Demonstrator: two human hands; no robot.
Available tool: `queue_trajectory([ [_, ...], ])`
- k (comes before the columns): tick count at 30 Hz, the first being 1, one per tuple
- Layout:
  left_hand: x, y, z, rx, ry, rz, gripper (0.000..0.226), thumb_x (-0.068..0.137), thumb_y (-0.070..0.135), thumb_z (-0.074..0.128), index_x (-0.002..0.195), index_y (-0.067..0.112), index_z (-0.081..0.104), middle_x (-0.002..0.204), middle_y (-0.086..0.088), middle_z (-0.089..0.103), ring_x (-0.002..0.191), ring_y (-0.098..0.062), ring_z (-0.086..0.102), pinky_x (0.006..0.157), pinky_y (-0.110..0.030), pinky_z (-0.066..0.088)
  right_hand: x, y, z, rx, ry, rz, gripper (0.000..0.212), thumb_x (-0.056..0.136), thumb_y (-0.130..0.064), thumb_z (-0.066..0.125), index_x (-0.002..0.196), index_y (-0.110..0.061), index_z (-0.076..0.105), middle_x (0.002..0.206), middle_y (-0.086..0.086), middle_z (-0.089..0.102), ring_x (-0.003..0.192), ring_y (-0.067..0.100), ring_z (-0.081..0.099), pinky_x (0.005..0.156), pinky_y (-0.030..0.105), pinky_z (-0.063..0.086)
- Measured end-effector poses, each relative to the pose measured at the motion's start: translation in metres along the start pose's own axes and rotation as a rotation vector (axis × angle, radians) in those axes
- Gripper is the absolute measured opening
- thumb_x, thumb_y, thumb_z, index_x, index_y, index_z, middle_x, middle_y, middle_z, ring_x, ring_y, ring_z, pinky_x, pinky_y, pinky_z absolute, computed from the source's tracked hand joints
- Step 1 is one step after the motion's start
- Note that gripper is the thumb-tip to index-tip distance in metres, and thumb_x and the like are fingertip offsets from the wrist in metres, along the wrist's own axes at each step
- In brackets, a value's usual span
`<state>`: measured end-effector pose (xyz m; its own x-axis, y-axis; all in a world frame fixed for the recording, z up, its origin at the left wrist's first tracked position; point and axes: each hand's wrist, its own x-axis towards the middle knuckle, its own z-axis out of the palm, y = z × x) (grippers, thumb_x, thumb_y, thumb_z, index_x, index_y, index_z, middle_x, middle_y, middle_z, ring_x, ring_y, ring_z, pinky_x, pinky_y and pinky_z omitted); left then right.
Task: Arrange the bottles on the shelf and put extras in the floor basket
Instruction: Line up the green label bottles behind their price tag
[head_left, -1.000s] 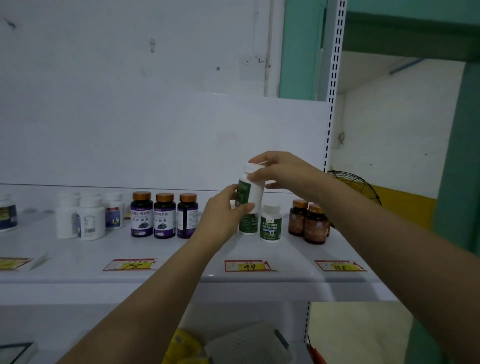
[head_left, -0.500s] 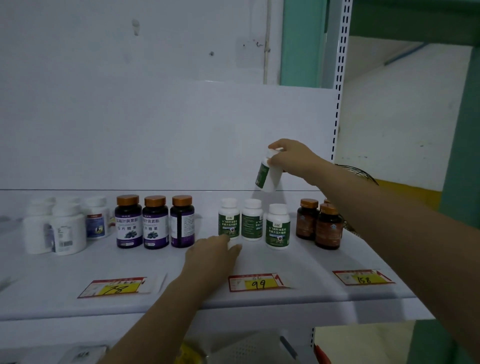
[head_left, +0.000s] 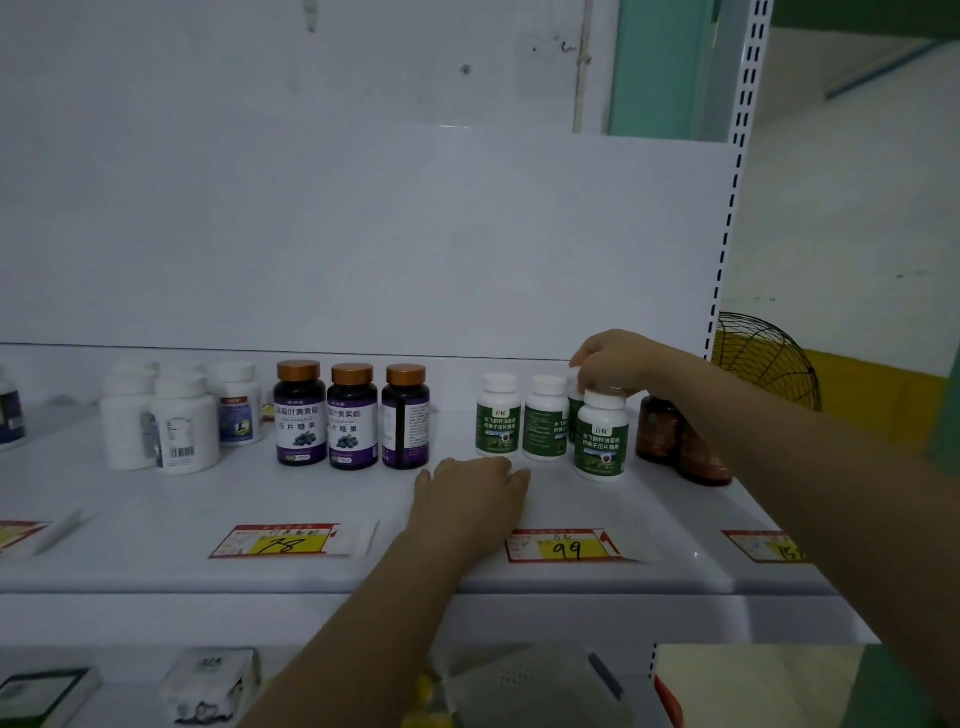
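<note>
White plastic, green label: the carried bottle (head_left: 573, 415) now stands upright at the back of the shelf (head_left: 311, 499), behind the front green-label bottle (head_left: 601, 439) and just right of 2 matching bottles (head_left: 545, 421). 0.5 s ago it hung tilted in the air above this group. Its base is hidden. The right hand (head_left: 618, 364) curls down round its cap. The left hand (head_left: 472, 483) lies flat on the shelf as before, fingers relaxed, holding nothing, just behind the 99 price tag (head_left: 563, 545).
</note>
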<state>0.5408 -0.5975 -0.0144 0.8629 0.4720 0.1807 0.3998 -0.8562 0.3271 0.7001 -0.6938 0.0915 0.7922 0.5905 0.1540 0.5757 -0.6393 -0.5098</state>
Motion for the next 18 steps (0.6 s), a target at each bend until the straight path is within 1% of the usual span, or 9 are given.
queue_trajectory([
  [3,0.001,-0.001,0.002,0.005,-0.001,-0.001,0.046,0.099,0.047,0.022,0.124,0.024,0.054,0.126,-0.003,0.058,0.12,-0.024,0.046,0.108,-0.048,0.03,0.001,0.001,0.003,-0.014,-0.002,0.017,0.033,0.085,-0.007,0.054,0.116,-0.002,0.061,0.117,0.016,0.059,0.092,0.025,0.057,0.082,0.036,0.054],
  [8,0.002,-0.002,0.004,0.004,-0.004,-0.007,0.047,0.099,0.047,0.023,0.124,0.024,0.055,0.124,-0.002,0.059,0.119,-0.024,0.047,0.107,-0.048,0.031,0.0,0.001,0.008,-0.065,-0.005,0.028,0.032,0.087,-0.012,0.05,0.116,-0.002,0.061,0.12,0.016,0.06,0.092,0.025,0.057,0.081,0.035,0.053],
  [9,0.002,-0.002,0.004,0.006,-0.002,-0.008,0.047,0.099,0.047,0.023,0.124,0.023,0.055,0.124,-0.002,0.059,0.119,-0.023,0.047,0.107,-0.048,0.031,0.0,0.001,0.008,-0.077,-0.002,0.024,0.033,0.089,-0.013,0.048,0.117,-0.003,0.06,0.121,0.016,0.059,0.094,0.026,0.057,0.083,0.036,0.053],
  [11,0.003,-0.002,0.004,0.008,0.003,-0.01,0.047,0.099,0.047,0.023,0.124,0.023,0.056,0.124,-0.002,0.059,0.119,-0.023,0.047,0.107,-0.048,0.031,-0.003,0.0,0.008,-0.108,-0.001,0.018,0.035,0.091,-0.014,0.045,0.121,-0.004,0.058,0.126,0.015,0.057,0.106,0.029,0.058,0.09,0.038,0.051],
  [12,0.003,-0.002,0.004,0.01,0.003,-0.01,0.047,0.099,0.047,0.023,0.124,0.023,0.056,0.125,-0.003,0.058,0.119,-0.023,0.047,0.108,-0.047,0.031,-0.006,-0.001,0.008,-0.137,0.001,0.005,0.036,0.093,-0.015,0.044,0.124,-0.004,0.057,0.13,0.014,0.055,0.113,0.029,0.055,0.095,0.039,0.048],
  [14,0.003,-0.001,0.004,0.013,0.004,-0.007,0.047,0.099,0.047,0.023,0.124,0.023,0.056,0.126,-0.003,0.058,0.119,-0.023,0.047,0.108,-0.047,0.03,-0.011,-0.002,0.007,-0.208,0.021,-0.039,0.038,0.096,-0.016,0.041,0.131,-0.007,0.053,0.14,0.009,0.048,0.125,0.026,0.046,0.103,0.034,0.039],
  [16,0.002,-0.001,0.003,0.011,0.001,-0.004,0.048,0.099,0.047,0.023,0.125,0.023,0.055,0.127,-0.003,0.057,0.12,-0.023,0.046,0.108,-0.046,0.03,-0.015,-0.003,0.004,-0.226,0.057,-0.081,0.04,0.098,-0.018,0.04,0.136,-0.011,0.05,0.145,0.005,0.045,0.131,0.022,0.04,0.104,0.029,0.032],
  [18,0.002,-0.001,0.002,0.018,-0.012,-0.005,0.049,0.099,0.048,0.023,0.126,0.023,0.054,0.13,-0.003,0.056,0.122,-0.024,0.045,0.109,-0.047,0.029,-0.02,-0.002,0.001,-0.243,0.089,-0.11,0.041,0.098,-0.022,0.04,0.137,-0.014,0.049,0.146,0.005,0.044,0.132,0.022,0.039,0.104,0.028,0.032],
])
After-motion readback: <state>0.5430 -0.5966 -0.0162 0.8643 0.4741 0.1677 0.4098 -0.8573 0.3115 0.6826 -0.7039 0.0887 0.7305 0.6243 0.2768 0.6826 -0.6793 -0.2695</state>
